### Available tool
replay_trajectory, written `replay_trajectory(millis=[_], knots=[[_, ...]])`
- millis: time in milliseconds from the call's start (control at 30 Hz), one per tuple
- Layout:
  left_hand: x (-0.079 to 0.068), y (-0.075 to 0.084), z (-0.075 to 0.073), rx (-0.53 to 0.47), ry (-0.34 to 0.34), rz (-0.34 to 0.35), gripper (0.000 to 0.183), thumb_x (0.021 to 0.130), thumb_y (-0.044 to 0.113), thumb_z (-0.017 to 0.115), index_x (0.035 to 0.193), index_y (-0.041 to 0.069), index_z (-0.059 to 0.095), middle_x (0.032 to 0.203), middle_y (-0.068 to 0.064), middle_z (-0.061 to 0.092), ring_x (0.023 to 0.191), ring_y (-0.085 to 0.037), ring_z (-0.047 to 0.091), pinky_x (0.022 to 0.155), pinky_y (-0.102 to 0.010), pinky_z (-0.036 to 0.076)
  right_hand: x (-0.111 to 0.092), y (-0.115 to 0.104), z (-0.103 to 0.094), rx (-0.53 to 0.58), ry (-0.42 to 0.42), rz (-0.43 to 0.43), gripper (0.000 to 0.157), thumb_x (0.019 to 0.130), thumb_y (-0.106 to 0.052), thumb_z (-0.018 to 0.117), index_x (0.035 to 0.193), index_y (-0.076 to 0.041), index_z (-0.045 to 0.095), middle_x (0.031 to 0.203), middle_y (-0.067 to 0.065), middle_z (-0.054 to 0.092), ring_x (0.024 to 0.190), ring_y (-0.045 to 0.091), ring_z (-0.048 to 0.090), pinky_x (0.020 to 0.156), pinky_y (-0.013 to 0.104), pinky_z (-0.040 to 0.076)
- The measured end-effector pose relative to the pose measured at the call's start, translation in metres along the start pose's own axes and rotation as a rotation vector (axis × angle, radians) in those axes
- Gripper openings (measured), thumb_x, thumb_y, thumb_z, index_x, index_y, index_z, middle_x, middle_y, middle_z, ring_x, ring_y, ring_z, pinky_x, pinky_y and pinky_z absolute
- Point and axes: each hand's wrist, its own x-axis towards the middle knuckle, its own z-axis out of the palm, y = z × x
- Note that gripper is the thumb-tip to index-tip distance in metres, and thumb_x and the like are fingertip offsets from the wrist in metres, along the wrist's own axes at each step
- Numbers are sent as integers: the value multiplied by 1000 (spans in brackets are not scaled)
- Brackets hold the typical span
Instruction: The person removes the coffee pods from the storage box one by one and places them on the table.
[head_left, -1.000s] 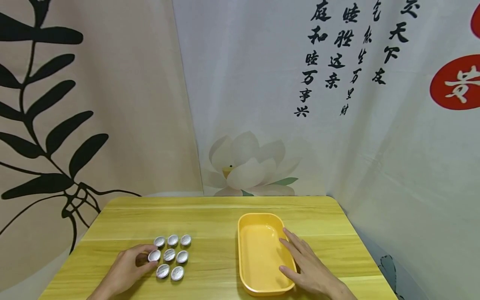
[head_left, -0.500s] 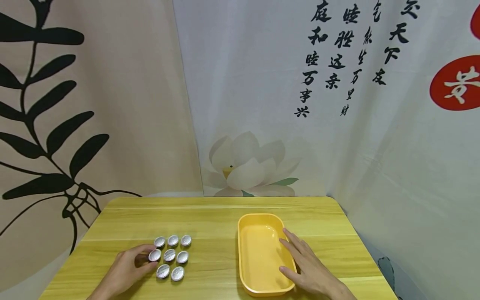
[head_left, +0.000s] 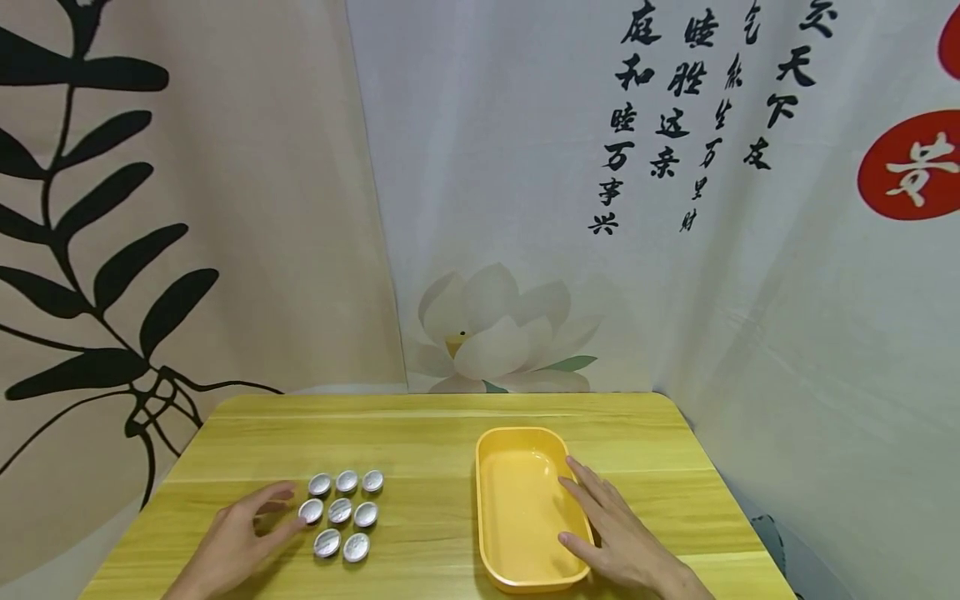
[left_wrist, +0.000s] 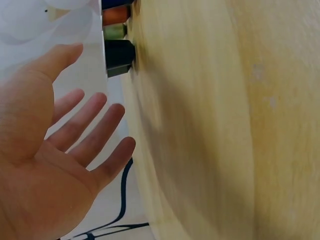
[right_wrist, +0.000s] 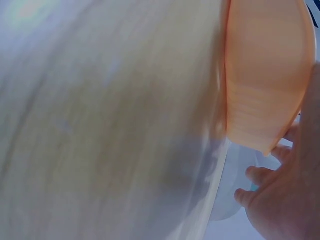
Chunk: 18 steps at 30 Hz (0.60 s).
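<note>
Several coffee capsules (head_left: 340, 511) stand in rows on the table, silver lids up. From the side, in the left wrist view, their tapered bodies show colours: dark green (left_wrist: 119, 56), light green, orange and blue. My left hand (head_left: 238, 533) is beside the leftmost capsule (head_left: 311, 511) of the middle row, fingers spread and holding nothing. Its thumb tip is close to that capsule; whether they touch I cannot tell. A shallow yellow tray (head_left: 525, 575) stands to the right. My right hand (head_left: 618, 533) rests on the tray's right rim, fingers extended.
The wooden table (head_left: 427, 442) ends at a hanging backdrop (head_left: 510, 192) with printed writing and a lotus. Wood surface lies between the capsules and the tray. Dark cables (left_wrist: 123, 195) show beyond the table edge in the left wrist view.
My left hand has drawn back leftward from the leftmost capsule, its fingers spreading off it. That capsule stays standing in its row. My right hand and the tray have not moved.
</note>
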Motion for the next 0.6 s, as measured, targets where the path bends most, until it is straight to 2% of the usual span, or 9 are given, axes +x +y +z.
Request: replay_trajectory(millis=[167, 267, 533, 600], knots=[[-3, 3, 0, 61, 26, 52, 78, 102, 56, 82, 155, 2, 62, 150, -29, 70, 136, -54, 68, 108, -73, 59, 0, -1, -1, 14, -15, 15, 70, 110, -49, 71, 169, -17, 52, 186, 10, 34, 164, 45, 44, 120, 76, 46], [-6, 6, 1, 68, 39, 99, 79, 103, 55, 82, 157, 2, 60, 156, -33, 64, 142, -62, 61, 108, -79, 55, -1, -2, -2, 16, -18, 16, 71, 111, -49, 70, 171, -17, 50, 187, 11, 33, 165, 44, 44, 120, 76, 46], [-10, 8, 2, 87, 58, 170, 84, 101, 54, 84, 163, 6, 54, 163, -33, 56, 142, -65, 58, 103, -82, 56, 1, -1, -6, 21, -16, 21, 70, 114, -42, 66, 176, -22, 41, 187, 10, 31, 165, 41, 44, 122, 72, 45], [-10, 8, 0, 113, 69, 189, 84, 101, 54, 84, 163, 7, 54, 163, -32, 56, 142, -64, 58, 102, -81, 57, 2, 0, -8, 47, -13, 31, 70, 115, -41, 65, 177, -22, 39, 188, 10, 30, 167, 43, 41, 139, 56, 33]])
